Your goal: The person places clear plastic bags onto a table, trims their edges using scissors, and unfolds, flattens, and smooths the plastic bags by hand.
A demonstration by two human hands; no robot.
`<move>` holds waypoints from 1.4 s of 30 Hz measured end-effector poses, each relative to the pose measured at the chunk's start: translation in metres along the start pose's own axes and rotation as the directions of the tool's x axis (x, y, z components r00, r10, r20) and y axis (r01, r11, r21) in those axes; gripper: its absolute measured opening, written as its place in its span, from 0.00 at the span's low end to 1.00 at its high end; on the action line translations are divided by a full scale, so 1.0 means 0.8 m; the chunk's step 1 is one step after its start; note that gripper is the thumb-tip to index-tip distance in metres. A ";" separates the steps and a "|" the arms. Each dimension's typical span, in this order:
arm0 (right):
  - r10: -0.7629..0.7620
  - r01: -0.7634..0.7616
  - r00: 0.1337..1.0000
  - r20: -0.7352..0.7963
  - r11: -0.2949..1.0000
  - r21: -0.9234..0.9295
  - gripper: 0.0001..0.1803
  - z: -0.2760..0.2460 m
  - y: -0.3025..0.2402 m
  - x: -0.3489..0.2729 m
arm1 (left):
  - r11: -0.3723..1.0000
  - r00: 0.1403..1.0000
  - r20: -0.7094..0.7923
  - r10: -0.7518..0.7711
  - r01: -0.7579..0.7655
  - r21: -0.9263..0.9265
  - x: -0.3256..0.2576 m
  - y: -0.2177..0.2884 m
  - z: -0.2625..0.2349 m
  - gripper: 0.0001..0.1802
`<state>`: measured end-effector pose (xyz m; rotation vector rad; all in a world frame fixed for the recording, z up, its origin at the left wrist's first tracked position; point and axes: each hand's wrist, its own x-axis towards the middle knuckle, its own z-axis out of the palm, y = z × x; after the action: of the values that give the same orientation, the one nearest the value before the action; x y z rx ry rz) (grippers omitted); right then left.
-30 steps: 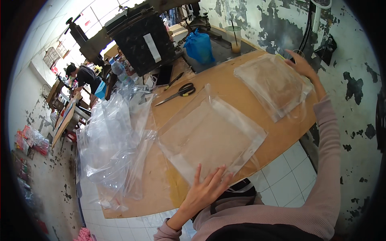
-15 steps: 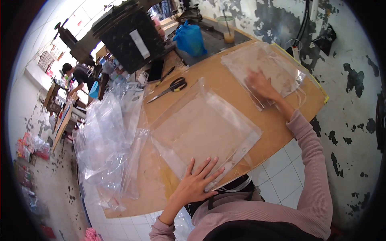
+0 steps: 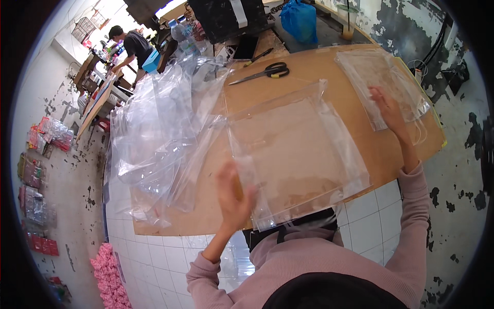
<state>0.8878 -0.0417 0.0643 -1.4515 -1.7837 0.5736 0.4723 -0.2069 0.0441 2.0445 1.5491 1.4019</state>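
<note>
- Position: the clear plastic bag (image 3: pixel 301 149) lies flat on the counter (image 3: pixel 257 100), in front of the torso, between the crumpled plastic sheeting (image 3: pixel 154 123) and a second clear bag (image 3: pixel 404 82).
- Left hand (image 3: pixel 234 198): at the left edge of the central bag; blurred. Thumb and fingers stand apart, nothing visibly clamped. Contact cannot be confirmed.
- Right hand (image 3: pixel 388 110): over the near-left part of the second bag. Fingers extended close together; whether they pinch the film cannot be told.
- Step in hand (judged): positioning the hands for bag handling, one at each bag.
- Next move (judged): calls for a light edge pinch, since thin film slides and creases easily.
- Orientation: the central bag sits askew, its far edge rising toward the right. Outline nearly square; no clear long axis. Which edge is the mouth cannot be determined.
</note>
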 end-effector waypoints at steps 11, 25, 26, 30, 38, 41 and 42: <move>0.097 -0.339 0.924 0.370 0.656 0.675 0.21 0.114 -0.053 0.068 | 0.399 0.736 0.422 -0.529 0.655 -0.642 0.144 -0.078 0.006 0.15; 0.022 -0.097 0.992 0.126 0.772 0.628 0.23 0.129 -0.082 0.017 | 0.579 0.870 0.242 -0.430 0.471 -0.665 0.137 -0.077 0.037 0.23; -0.011 -0.050 0.996 0.088 0.756 0.653 0.16 0.123 -0.089 0.014 | 0.584 0.873 0.239 -0.426 0.467 -0.664 0.136 -0.078 0.032 0.23; -0.267 0.330 0.944 -0.196 0.805 0.493 0.09 0.097 -0.108 0.015 | 0.486 0.905 0.258 -0.339 0.403 -0.775 0.162 -0.056 -0.001 0.22; -0.220 0.365 0.931 -0.292 0.495 0.789 0.21 0.054 -0.166 0.003 | 0.612 0.992 0.111 -0.064 0.127 -0.781 0.190 -0.015 -0.022 0.17; -0.080 0.266 0.961 -0.263 0.514 0.815 0.24 0.036 -0.188 -0.006 | 0.639 0.999 -0.012 0.030 -0.028 -0.769 0.190 -0.003 -0.015 0.17; -0.071 0.292 0.941 -0.330 0.658 0.694 0.24 0.035 -0.193 -0.007 | 0.653 0.997 -0.026 0.074 -0.068 -0.755 0.189 0.000 -0.018 0.16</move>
<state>0.7699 -0.0833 0.1596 -0.7176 -1.2159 0.8183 0.4598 -0.0856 0.1340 1.5618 0.6504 1.6765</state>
